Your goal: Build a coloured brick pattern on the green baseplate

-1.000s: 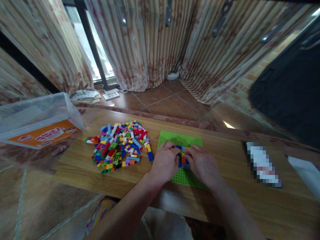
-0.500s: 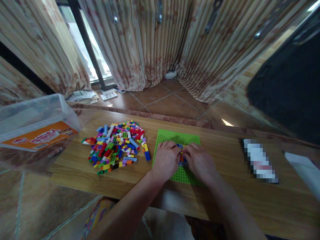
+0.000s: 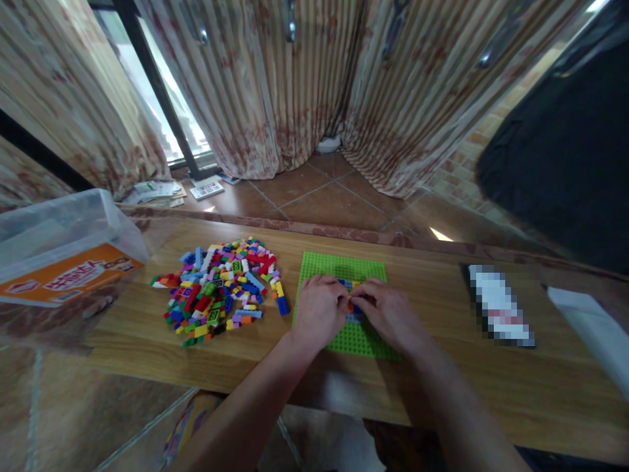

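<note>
A person's bare left hand (image 3: pixel 322 311) and bare right hand (image 3: pixel 386 314) met over a square, bright-green studded plastic baseplate (image 3: pixel 363 345), fingers bent and narrowed toward each other until the tips nearly touched. Whether either hand pinched a piece could not be told, as the fingers hid the spot. Beneath them, a compact cluster of small blue, yellow and orange plastic bricks (image 3: pixel 354 316) sat near the middle of the baseplate, partly covered by both hands. The baseplate lay flat on a long counter of light-brown wood (image 3: pixel 432 295).

Just left of the baseplate rested a short yellow-and-blue run of bricks (image 3: pixel 282 305), at the edge of a loose, many-coloured heap of plastic bricks (image 3: pixel 216 288). Farther left of the baseplate stood a clear plastic box with an orange label (image 3: pixel 69 270). Well to its right lay a flat, dark-edged white object (image 3: pixel 498 305), blurred into blocks, and beyond that a white sheet (image 3: pixel 587 328). Past the baseplate's far side, striped, rust-patterned curtains (image 3: pixel 304 85) hung to a brown tiled floor (image 3: pixel 309 190).
</note>
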The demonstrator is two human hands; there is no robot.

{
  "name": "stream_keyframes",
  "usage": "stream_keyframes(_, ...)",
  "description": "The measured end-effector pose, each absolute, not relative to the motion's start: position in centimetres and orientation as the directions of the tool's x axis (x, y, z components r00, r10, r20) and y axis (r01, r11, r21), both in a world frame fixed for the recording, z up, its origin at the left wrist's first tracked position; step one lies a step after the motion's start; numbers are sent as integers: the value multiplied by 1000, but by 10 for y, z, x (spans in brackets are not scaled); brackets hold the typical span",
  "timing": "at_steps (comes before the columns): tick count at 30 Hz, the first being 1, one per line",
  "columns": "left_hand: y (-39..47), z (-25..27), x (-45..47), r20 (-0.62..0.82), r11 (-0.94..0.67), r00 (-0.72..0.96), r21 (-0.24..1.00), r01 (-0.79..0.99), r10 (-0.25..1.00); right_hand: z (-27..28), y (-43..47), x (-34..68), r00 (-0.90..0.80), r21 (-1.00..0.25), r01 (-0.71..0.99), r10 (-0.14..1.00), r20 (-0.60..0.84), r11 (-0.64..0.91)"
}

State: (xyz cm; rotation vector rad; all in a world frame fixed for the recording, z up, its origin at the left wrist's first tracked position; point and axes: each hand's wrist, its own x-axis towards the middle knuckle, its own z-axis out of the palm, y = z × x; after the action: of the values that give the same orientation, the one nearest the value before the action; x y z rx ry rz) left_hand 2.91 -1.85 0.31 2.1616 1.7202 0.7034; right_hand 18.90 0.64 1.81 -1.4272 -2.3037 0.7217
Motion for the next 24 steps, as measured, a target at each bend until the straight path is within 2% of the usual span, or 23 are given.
stream_keyframes(7, -17, 4, 27, 169, -227, 158, 557, 799, 973, 21, 8, 189, -442, -607, 716, 897, -12, 344)
stream_keyframes(15, -18, 7, 27, 152, -239, 188, 478, 845, 970, 17, 9, 188, -473, -595, 713, 881, -19, 370)
stream_keyframes(24, -15, 11, 28, 107, -232, 206, 467, 853, 973, 18, 12, 190, -478, -669, 665, 878, -39, 333)
